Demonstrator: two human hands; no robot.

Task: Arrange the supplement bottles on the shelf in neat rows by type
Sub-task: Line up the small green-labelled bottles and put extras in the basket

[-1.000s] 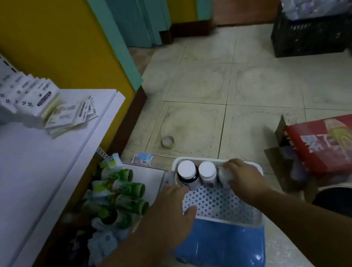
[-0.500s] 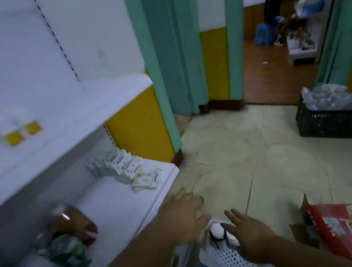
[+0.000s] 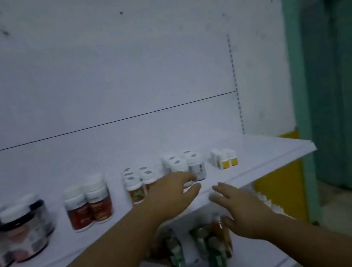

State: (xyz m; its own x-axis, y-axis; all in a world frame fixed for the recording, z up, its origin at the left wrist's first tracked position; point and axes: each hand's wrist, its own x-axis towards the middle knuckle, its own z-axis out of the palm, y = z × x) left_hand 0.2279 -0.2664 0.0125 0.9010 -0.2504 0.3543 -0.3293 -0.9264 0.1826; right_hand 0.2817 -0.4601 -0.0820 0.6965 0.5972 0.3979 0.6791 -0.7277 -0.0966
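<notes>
Supplement bottles stand in groups by type on the white upper shelf (image 3: 266,156): dark jars (image 3: 22,229) at the left, red-label bottles (image 3: 89,204), orange-label bottles (image 3: 136,185), white-grey bottles (image 3: 195,165), and small yellow-label bottles (image 3: 225,160) at the right. My left hand (image 3: 173,193) reaches onto the shelf, and its fingers and thumb curl round the front bottle of the white-grey group, which is mostly hidden by the hand. My right hand (image 3: 244,210) hovers just below the shelf's front edge with its fingers spread and nothing in it.
On the lower shelf stand green-label bottles (image 3: 216,256) and an amber one (image 3: 219,230). A teal door frame (image 3: 298,67) rises at the right beside a yellow wall. The shelf's right end past the yellow-label bottles is bare.
The view has swung up from the basket on the floor to the upper shelf. Both hands have risen from the basket; the left now reaches the white-grey bottles.
</notes>
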